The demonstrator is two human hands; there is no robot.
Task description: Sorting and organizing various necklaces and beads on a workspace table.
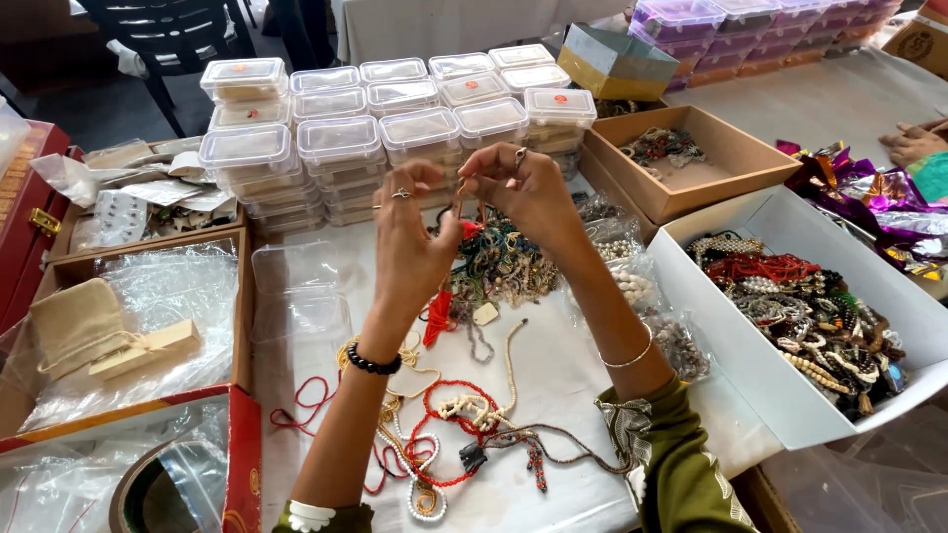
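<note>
Two hands are raised over a white table (573, 375) full of beaded jewellery. On the far left, a cream cloth pouch (74, 326) lies in a brown tray on clear plastic wrap. Next come stacks of clear lidded boxes (395, 123), behind the hands. The left hand (410, 232) is closed in a pinch on a thin red thread bracelet (449, 266), which hangs down between both hands with a red tassel below. The right hand (523, 183) pinches the same bracelet at its upper end, fingertips near to the left ones. I judge the bracelet very light, soft and limp; it is best gripped at the cord ends, near the knot, because the beads may slip. Under the wrists lie loose necklaces (444, 434), red and cream. On the right, a white box (731, 345) holds many mixed bead strings.
</note>
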